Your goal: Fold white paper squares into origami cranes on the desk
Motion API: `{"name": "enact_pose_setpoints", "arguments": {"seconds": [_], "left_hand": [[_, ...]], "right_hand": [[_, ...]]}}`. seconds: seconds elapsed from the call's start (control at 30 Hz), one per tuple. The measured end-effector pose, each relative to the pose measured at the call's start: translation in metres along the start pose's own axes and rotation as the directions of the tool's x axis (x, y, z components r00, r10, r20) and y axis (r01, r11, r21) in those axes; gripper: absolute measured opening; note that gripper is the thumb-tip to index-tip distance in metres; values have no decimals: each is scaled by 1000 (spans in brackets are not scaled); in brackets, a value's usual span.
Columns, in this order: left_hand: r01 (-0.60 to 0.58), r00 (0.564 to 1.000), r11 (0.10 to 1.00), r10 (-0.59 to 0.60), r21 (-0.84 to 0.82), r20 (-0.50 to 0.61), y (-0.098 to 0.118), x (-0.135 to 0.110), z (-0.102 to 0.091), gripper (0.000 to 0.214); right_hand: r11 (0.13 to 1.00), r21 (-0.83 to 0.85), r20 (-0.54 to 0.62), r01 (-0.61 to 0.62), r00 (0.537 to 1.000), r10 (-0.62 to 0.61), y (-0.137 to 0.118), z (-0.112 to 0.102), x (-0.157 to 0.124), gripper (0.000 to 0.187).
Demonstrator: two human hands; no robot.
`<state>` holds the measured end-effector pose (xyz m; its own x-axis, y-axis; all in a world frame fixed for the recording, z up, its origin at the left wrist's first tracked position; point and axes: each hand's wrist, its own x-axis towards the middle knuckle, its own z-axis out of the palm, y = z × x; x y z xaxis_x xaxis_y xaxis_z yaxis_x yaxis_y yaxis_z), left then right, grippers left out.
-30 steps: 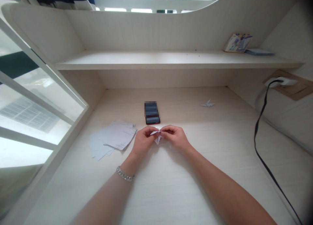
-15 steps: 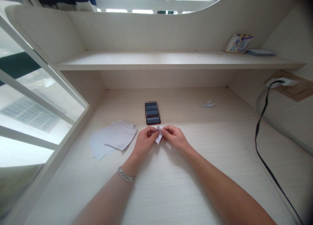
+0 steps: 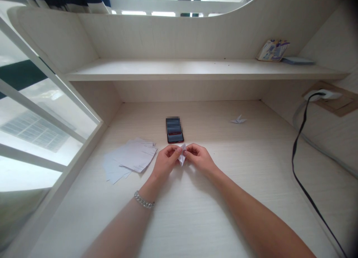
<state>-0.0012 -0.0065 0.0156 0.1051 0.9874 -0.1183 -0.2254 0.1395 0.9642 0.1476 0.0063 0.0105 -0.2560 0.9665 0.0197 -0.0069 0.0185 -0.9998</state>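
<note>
The flap toward nine o'clock a second ago is gone; I see the folded paper [image 3: 182, 160] as a narrow diamond, seemingly turned to another face, pinched in the grip of left hand [image 3: 167, 159] and right hand [image 3: 200, 157], at six o'clock from the phone [image 3: 175, 137]

Folded paper [image 3: 182, 160] only partly visible

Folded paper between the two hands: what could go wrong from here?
The folded paper is small and pinched between the left hand and right hand, so uneven pulling might tear it. The phone lies just beyond both hands and might get nudged. Loose paper sheets overlap beside the left hand, so a sideways sweep could scatter them.
</note>
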Motion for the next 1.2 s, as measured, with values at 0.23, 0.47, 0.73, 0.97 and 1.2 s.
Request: {"name": "enact_pose_setpoints", "arguments": {"seconds": [0.23, 0.47, 0.73, 0.97, 1.2], "left_hand": [[100, 993, 969, -84, -228, 80, 4, -1, 0, 35], [73, 995, 974, -56, -215, 81, 1, 0, -1, 32], [68, 995, 977, -53, -201, 81, 2, -1, -1, 31], [93, 991, 973, -69, -213, 115, 0, 0, -1, 26], [118, 990, 970, -98, -214, 102, 0, 1, -2, 25]], "right_hand": [[998, 67, -66, 12, 998, -7, 9, -3, 4, 19], [999, 33, -50, 16, 999, -14, 2, -1, 1, 24], [997, -66, -61, 35, 997, -39, -1, -1, -1, 22], [974, -224, -128, 24, 990, -54, 0, 2, -3, 22], [958, -280, -140, 68, 984, -110, -4, 3, -6, 21]]}}
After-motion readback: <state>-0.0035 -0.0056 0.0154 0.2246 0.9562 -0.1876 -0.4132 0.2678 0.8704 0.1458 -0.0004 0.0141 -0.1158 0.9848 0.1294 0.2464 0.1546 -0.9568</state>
